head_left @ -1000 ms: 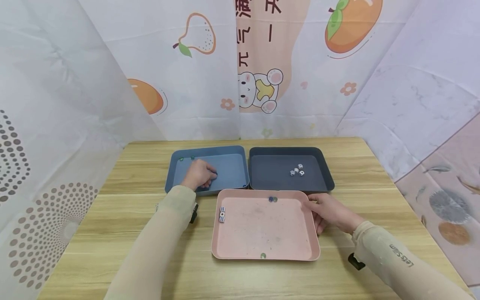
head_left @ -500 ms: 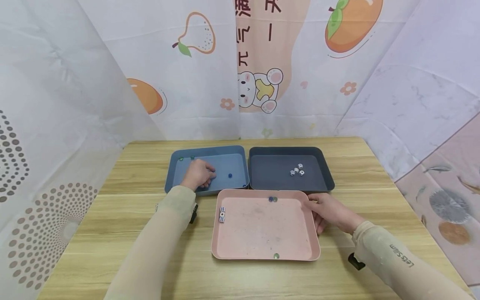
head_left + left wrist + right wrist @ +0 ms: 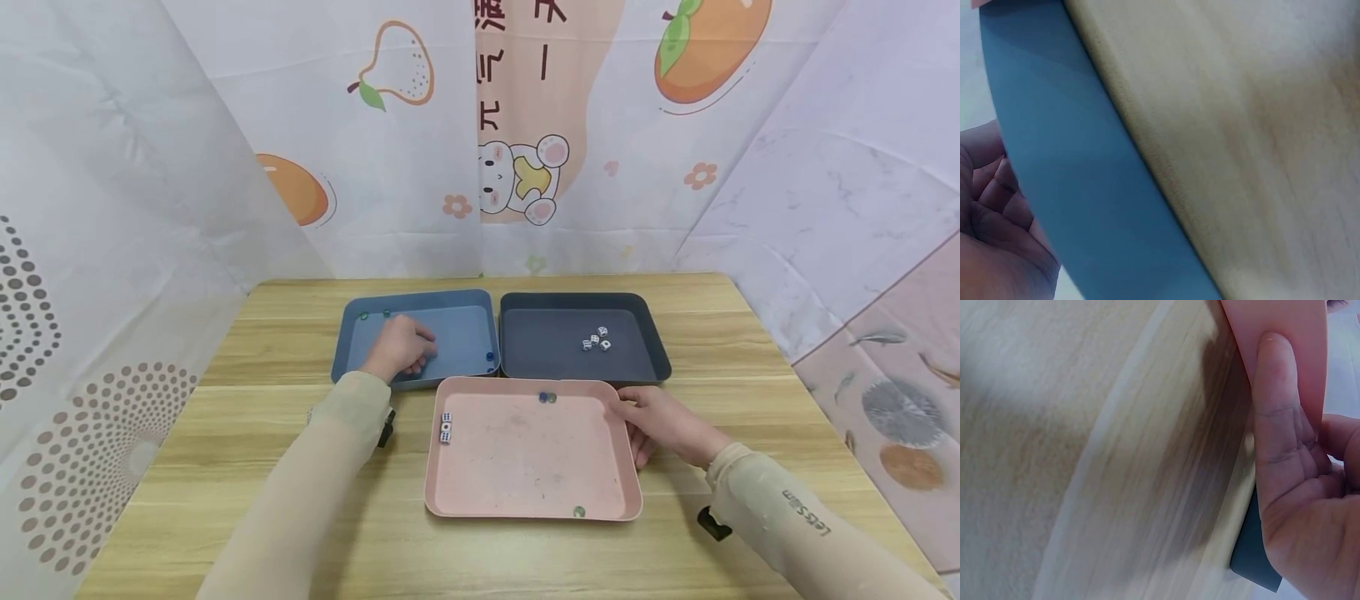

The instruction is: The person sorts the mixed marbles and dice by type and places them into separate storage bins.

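In the head view, my left hand (image 3: 397, 346) reaches into the blue tray (image 3: 457, 304), its fingers loosely bent, with nothing visible in them. Two blue marbles (image 3: 490, 357) lie by that tray's right wall, and two green marbles (image 3: 364, 316) sit near its back left. My right hand (image 3: 666, 422) grips the right rim of the pink tray (image 3: 525, 458), thumb over the edge and fingers against the outer wall. The right wrist view shows a finger (image 3: 1275, 375) pressed to the pink wall. Three dice (image 3: 446, 427) line the pink tray's left side.
A dark navy tray (image 3: 555, 333) with several white dice (image 3: 595, 339) stands back right, beside the blue tray. Inside the pink tray, two marbles (image 3: 547, 397) rest at the back wall and a greenish marble (image 3: 579, 511) at the front. A printed curtain (image 3: 420, 167) hangs behind the table.
A blue marble has come out from beside my left hand and rolled right to the blue tray's wall. The greenish marble in the pink tray has rolled right. Both hands stay nearly still.
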`<action>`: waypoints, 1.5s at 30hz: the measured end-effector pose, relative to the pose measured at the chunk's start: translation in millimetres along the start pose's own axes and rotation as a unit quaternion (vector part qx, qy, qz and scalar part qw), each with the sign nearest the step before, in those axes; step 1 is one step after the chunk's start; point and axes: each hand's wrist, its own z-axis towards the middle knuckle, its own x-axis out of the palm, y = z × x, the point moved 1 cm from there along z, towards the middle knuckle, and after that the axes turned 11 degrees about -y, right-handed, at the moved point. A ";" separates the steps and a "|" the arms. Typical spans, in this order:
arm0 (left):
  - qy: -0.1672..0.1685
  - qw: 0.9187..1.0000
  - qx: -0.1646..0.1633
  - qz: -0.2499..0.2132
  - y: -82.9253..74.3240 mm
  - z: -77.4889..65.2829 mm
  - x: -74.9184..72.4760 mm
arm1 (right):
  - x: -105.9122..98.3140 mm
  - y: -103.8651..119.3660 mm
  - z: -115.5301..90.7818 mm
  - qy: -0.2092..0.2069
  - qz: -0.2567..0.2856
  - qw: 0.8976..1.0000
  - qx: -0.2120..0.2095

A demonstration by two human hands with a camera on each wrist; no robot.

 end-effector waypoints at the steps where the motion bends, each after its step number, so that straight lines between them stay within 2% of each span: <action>1: 0.002 1.000 0.002 0.000 -1.2 -1.0 -0.9 | 0.0 -0.1 0.0 0.000 -0.001 1.000 -0.001; 13: 0.035 0.999 0.018 -0.009 -18.6 -12.2 -10.6 | -1.7 1.5 -0.5 0.009 0.000 1.000 -0.004; 21: 0.053 0.997 0.060 0.002 -39.8 -24.7 -7.8 | -3.9 3.7 -0.9 0.016 -0.006 1.000 -0.002; 32: 0.099 0.986 0.130 0.024 -75.3 -46.7 8.0 | -4.2 6.2 -1.0 0.016 -0.013 1.000 -0.005; 40: 0.137 0.974 0.181 0.019 -96.5 -68.7 24.5 | -3.3 8.5 -0.3 0.019 -0.014 1.000 -0.006; 45: 0.153 0.966 0.205 0.043 -106.3 -76.4 36.7 | -3.1 9.4 -1.1 0.024 -0.008 1.000 -0.005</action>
